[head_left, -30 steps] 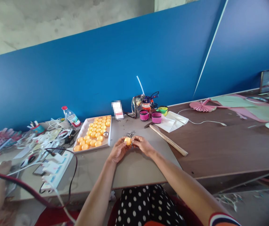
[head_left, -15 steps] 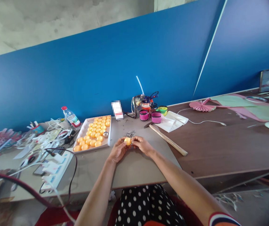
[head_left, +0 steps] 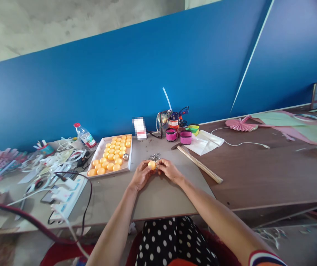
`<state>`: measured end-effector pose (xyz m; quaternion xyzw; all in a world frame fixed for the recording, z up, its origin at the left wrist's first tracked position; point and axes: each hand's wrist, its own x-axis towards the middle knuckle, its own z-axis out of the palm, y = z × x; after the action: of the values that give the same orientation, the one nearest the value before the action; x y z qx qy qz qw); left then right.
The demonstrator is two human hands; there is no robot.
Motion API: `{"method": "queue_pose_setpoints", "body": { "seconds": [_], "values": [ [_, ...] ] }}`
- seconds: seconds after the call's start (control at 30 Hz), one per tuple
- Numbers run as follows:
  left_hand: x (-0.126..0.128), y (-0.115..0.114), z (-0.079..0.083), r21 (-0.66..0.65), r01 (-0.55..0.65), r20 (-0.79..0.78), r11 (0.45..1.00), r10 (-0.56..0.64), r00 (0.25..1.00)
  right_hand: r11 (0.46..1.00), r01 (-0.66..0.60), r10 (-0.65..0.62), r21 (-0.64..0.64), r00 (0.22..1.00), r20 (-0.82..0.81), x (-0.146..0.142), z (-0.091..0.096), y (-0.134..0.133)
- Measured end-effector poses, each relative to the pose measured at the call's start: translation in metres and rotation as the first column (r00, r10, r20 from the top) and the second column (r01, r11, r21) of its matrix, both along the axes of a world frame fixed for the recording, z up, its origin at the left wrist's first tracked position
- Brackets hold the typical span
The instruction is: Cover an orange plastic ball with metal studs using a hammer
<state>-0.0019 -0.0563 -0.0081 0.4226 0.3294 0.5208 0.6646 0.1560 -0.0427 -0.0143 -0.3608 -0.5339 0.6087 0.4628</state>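
Note:
A small orange ball (head_left: 152,164) is pinched between both my hands above the grey table (head_left: 158,199). My left hand (head_left: 140,176) cups it from the left with curled fingers. From the right, my right hand (head_left: 168,170) presses its fingertips against the ball. Just behind the hands lies a little heap of small metal pieces (head_left: 154,157). To the left stands a shallow white tray (head_left: 129,163) filled with several more orange balls and one shiny metal cap.
A wooden-handled hammer (head_left: 199,166), pink and green tape rolls (head_left: 185,137) and white paper (head_left: 206,142) lie behind on the right. A water bottle (head_left: 85,136), a power strip (head_left: 68,195) and cables clutter the left. Pink paper fans (head_left: 240,125) lie on the brown table.
The view has shifted slightly; my hands still hold the ball in the same place. The person's arm at the far left has withdrawn from view.

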Motion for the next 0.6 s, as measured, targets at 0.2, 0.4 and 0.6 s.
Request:
{"method": "queue_pose_setpoints", "body": {
  "seconds": [0.2, 0.4, 0.6],
  "values": [
    [0.0011, -0.0004, -0.0002, 0.002, -0.019, -0.016, 1.0, 0.019, 1.0, 0.999, 0.043, -0.043, 0.005, 0.999, 0.021, -0.0015, -0.0015, -0.0002],
    [0.0031, -0.0004, -0.002, 0.035, -0.051, -0.024, 0.998, 0.052, 0.998, 0.999, 0.047, -0.046, -0.005, 0.999, 0.014, 0.0002, 0.0008, -0.0017],
    [0.0048, -0.0008, -0.0014, 0.077, -0.072, -0.057, 0.994, 0.076, 0.995, 1.0, 0.009, -0.009, -0.021, 0.999, -0.038, 0.0013, -0.0005, -0.0007]
  ]
}}
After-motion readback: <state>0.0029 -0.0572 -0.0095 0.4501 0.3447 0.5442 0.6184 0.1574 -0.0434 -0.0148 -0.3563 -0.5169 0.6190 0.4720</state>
